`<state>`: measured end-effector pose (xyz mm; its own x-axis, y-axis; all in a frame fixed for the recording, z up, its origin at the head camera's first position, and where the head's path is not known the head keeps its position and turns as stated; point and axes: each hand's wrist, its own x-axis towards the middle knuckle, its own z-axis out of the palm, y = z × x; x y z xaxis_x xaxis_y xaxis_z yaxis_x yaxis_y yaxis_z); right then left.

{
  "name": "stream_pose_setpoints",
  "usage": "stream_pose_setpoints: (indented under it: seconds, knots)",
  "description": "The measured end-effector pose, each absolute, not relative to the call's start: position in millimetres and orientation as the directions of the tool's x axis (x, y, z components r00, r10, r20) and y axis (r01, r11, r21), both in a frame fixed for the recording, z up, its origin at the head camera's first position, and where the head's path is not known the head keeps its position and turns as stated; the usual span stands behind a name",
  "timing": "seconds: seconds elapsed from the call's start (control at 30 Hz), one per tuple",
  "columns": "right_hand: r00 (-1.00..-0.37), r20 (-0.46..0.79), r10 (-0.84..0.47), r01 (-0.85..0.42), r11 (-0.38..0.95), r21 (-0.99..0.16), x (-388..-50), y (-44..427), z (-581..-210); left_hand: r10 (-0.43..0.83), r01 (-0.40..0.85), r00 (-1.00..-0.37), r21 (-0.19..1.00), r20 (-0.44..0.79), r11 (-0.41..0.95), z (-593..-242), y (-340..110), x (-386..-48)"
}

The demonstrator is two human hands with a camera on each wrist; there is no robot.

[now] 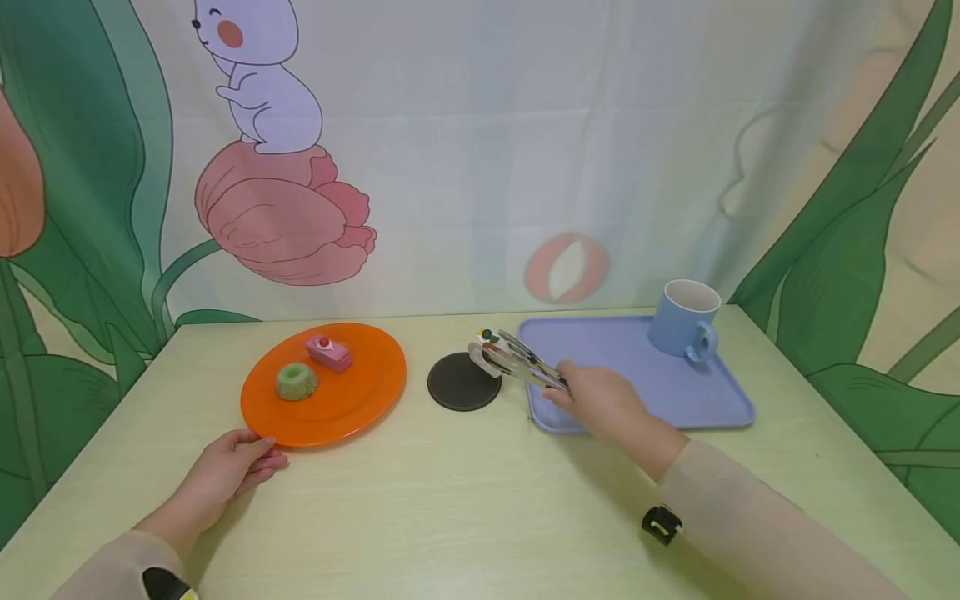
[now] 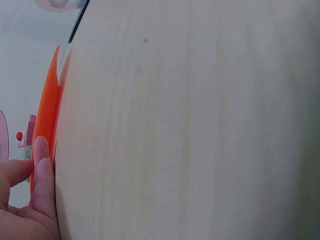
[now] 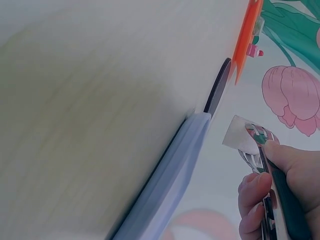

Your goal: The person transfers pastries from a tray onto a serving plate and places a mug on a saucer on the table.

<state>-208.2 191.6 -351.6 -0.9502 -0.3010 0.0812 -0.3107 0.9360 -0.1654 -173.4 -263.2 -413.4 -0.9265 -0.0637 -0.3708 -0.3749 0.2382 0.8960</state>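
Note:
My left hand (image 1: 223,471) pinches the near-left rim of an orange plate (image 1: 367,387), thumb on the upper side and fingers at the underside in the left wrist view. On the plate sit a pink toy cake slice (image 1: 330,353) with a red topping and a green ring-shaped sweet (image 1: 297,382). My right hand (image 1: 606,402) grips metal tongs (image 1: 517,357) with dark green handle parts, seen in the right wrist view. Between the tongs' tips is a small white toy cake piece (image 3: 236,134) with green and yellow on top, held above the black round coaster's right edge.
The black round coaster (image 1: 457,392) lies between the plate and a lavender tray (image 1: 592,337) on the right. A light blue mug (image 1: 678,321) stands upright on the tray's back right. A printed curtain (image 1: 465,167) hangs behind the pale wooden table (image 1: 420,517).

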Motion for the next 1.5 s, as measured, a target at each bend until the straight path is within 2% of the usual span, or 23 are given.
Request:
stream_pose_setpoints:
  seconds: [0.53,0.93,1.23,1.5]
  knots:
    - [-0.954,0.055,-0.294,-0.299,0.934,-0.194,-209,179,-352,-0.063,-0.378,-0.925,0.894,-0.374,0.240,-413,-262,-175]
    - [-0.945,0.078,-0.318,-0.327,0.927,-0.182,-212,172,-354,-0.069,-0.387,-0.922,0.891,-0.382,0.237,-415,-265,-176]
    - [-0.947,0.060,-0.315,-0.321,0.935,-0.150,-214,164,-353,-0.076,-0.391,-0.920,0.890,-0.384,0.235,-417,-266,-178]
    - [-0.950,0.039,-0.309,-0.311,0.936,-0.166,-215,156,-352,-0.068,-0.390,-0.920,0.890,-0.386,0.236,-418,-267,-178]
